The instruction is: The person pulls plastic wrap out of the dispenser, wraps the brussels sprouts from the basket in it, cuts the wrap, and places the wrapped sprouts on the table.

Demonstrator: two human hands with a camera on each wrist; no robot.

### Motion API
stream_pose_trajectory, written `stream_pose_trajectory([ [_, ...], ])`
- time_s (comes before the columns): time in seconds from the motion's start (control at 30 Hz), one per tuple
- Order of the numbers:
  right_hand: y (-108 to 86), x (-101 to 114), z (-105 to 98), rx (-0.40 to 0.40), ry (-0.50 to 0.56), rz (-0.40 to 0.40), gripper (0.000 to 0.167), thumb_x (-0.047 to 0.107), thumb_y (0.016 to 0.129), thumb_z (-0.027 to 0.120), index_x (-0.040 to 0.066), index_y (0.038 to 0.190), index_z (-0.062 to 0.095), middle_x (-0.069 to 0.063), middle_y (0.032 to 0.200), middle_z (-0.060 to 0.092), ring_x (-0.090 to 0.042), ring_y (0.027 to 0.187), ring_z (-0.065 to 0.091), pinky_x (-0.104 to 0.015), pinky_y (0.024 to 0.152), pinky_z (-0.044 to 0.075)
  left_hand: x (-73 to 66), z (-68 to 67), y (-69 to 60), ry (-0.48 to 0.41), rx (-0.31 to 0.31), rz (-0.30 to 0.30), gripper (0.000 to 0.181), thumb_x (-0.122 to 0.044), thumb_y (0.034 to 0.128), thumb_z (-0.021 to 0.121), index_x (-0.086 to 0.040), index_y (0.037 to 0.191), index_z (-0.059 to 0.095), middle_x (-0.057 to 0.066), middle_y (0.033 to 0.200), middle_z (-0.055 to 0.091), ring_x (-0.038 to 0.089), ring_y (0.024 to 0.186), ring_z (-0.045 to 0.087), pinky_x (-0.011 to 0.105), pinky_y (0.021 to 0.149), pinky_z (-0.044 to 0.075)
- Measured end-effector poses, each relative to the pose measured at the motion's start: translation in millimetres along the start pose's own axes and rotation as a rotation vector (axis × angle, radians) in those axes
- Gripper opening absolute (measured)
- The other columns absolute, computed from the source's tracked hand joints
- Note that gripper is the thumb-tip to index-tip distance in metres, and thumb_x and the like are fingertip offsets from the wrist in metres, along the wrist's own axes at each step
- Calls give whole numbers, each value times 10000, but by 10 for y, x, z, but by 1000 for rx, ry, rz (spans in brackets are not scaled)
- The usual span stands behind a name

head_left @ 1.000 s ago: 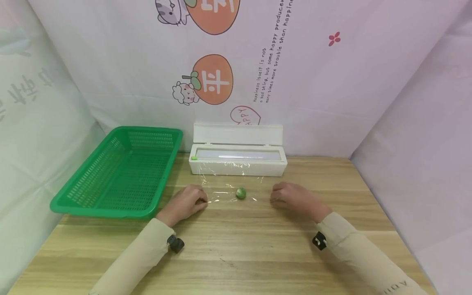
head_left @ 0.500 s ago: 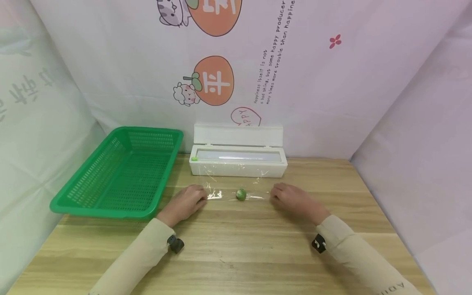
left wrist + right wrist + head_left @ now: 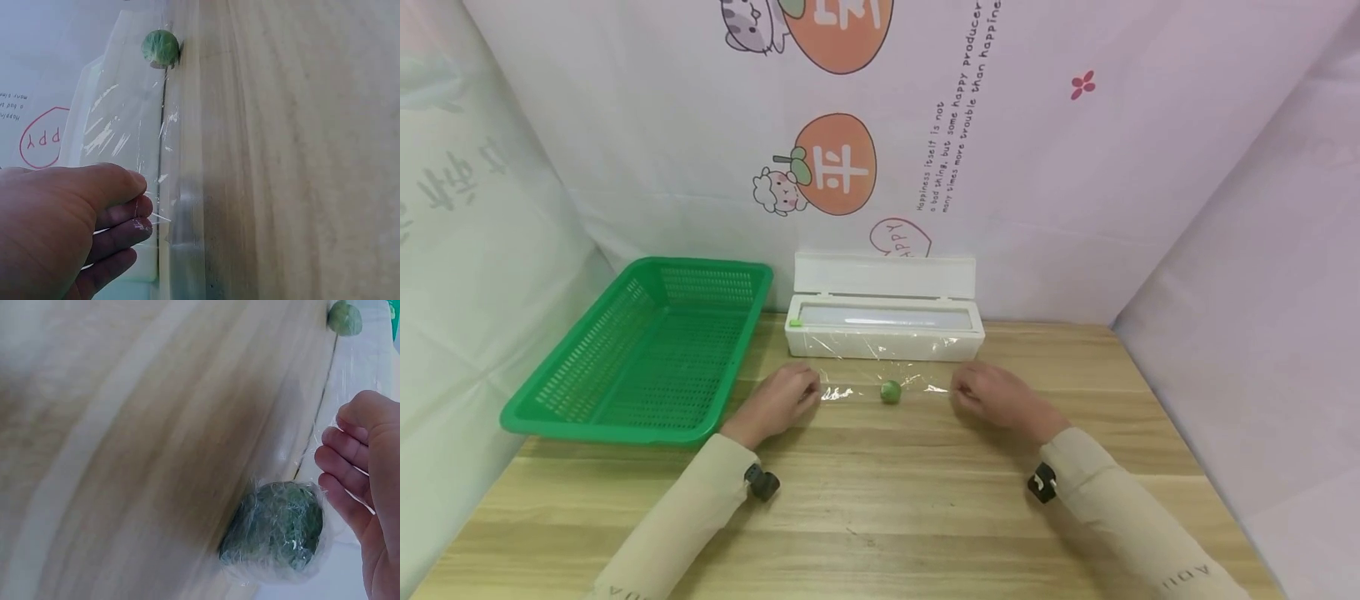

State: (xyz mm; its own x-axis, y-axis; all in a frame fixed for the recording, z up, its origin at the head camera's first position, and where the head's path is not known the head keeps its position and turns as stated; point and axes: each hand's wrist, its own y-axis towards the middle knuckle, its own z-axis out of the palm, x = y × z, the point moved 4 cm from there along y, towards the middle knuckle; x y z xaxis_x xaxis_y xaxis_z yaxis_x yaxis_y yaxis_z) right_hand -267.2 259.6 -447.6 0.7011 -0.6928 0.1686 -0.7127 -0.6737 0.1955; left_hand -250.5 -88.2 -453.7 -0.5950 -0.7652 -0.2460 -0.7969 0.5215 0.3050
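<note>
A sheet of clear cling film (image 3: 842, 392) runs from the long white dispenser (image 3: 883, 343) toward the person. My left hand (image 3: 780, 400) pinches its left corner between thumb and fingers, as the left wrist view shows with the film (image 3: 106, 134). On the other side my right hand (image 3: 1000, 402) holds the right corner, fingers bent. Midway between them sits a small green Brussels sprout (image 3: 891, 392), also seen as the sprout (image 3: 160, 49) in the left wrist view. Whether the film lies under or over it I cannot tell.
A green slotted basket (image 3: 655, 358) stands at the left. The dispenser's lid (image 3: 883, 273) is raised against the printed cloth backdrop. Close to my right hand in the right wrist view is a film-wrapped green bundle (image 3: 275, 531), which the head view does not show.
Both hands have shifted slightly away from the person, toward the dispenser. Glints on the film have changed place; the sprout stays nearly where it was.
</note>
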Motion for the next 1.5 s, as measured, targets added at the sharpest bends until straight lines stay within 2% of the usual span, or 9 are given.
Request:
stream_pose_trajectory([
  [0.27,77,-84,26,35,68,78,47,78,948,668,120,939,687,35,886,657,-102,836,592,-340,794,594,100,53,135,-84,-14,-124,106,-41,945,695,-77,851,728,52,896,712,196,871,660,390,807,604],
  [0.43,114,-99,21,33,79,102,48,125,968,683,144,923,684,48,869,653,-84,809,581,-325,772,582,29,-22,182,-92,-103,-177,107,-50,977,651,-22,974,754,115,1006,738,275,966,700,441,865,616],
  [0.5,132,-106,13,33,79,103,46,140,973,686,149,928,686,51,869,650,-80,810,575,-318,773,575,-98,-71,189,-83,-129,-151,137,-76,998,660,-13,1073,756,133,1117,752,309,1079,709,459,965,614],
  [0.63,146,-117,-29,21,80,90,48,124,968,694,131,922,686,44,857,640,-86,798,560,-314,756,565,-502,-75,245,-65,-96,25,243,-142,971,742,-29,1186,735,131,1236,743,309,1190,691,445,1083,581],
  [0.73,142,-127,-49,12,79,85,56,107,958,707,127,911,685,45,846,640,-83,788,561,-309,746,568,-753,21,322,-25,-65,160,288,-161,920,804,-60,1181,735,106,1202,739,272,1146,698,401,1043,603],
  [0.83,133,-134,-30,23,73,76,55,113,963,705,129,914,686,52,850,646,-72,791,562,-300,745,569,-866,130,401,-6,-66,220,304,-134,868,854,-84,1150,749,82,1165,734,247,1116,698,372,1023,609],
  [1.13,132,-116,31,35,74,59,55,117,965,702,133,913,690,45,854,652,-77,800,563,-304,748,564,-810,395,501,-3,-41,210,269,-132,833,885,-103,1073,766,35,1072,704,190,1016,678,317,951,617],
  [1.33,129,-131,38,56,89,74,95,130,969,688,174,886,674,81,827,629,-56,780,547,-271,741,551,-818,416,538,9,-6,184,283,-113,845,877,-86,1103,766,38,1078,707,181,1006,677,296,926,622],
  [1.5,104,-123,9,61,91,80,76,121,968,690,165,907,683,74,844,644,-57,791,563,-274,749,567,-818,403,561,15,10,198,264,-96,842,868,-97,1082,759,23,1050,706,170,978,669,290,888,626],
])
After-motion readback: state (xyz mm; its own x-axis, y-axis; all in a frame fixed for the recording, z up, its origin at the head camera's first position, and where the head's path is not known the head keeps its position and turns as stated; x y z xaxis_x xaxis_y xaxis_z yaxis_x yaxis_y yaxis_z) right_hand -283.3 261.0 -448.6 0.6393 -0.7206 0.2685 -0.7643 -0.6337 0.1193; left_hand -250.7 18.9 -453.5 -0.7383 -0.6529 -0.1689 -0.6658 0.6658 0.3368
